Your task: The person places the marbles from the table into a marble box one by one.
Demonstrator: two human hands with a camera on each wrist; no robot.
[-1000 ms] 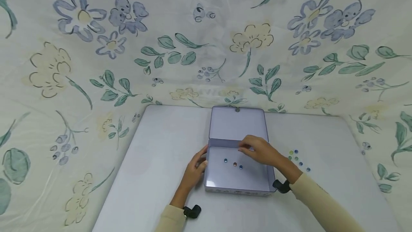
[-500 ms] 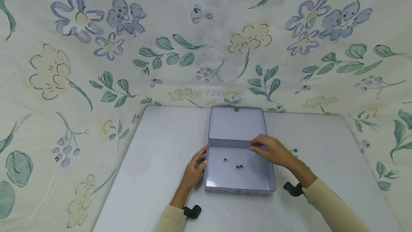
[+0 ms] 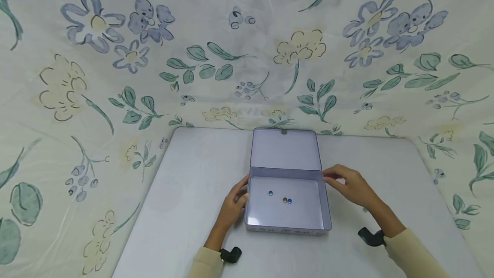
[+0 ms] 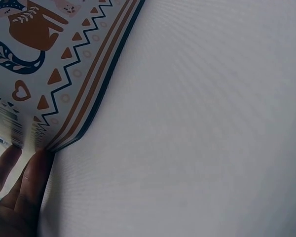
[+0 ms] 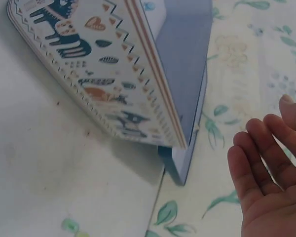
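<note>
An open, hinged tin box (image 3: 266,216) with a patterned outside and plain lilac inside stands on the white table, its lid (image 3: 285,149) laid back. On its floor lie a blue marble (image 3: 271,193) and, side by side, an orange-brown marble (image 3: 285,200) and another blue marble (image 3: 290,201). Against the tin's left wall rest the fairly straight fingers of my left hand (image 3: 231,207). My right hand (image 3: 349,185) is just beyond the back right corner; the right wrist view shows its fingers loosely bent with nothing visible among them. A green marble (image 5: 69,225) lies on the table.
A yellowish marble (image 5: 81,234) lies beside the green one in the right wrist view. My right hand and forearm hide most of that group in the head view. A floral cloth (image 3: 247,63) rises behind the white table (image 3: 185,175).
My right hand has moved right, from over the tin's back part to outside its right wall. The orange-brown marble has shifted beside the blue one. My left hand has stayed in place.
</note>
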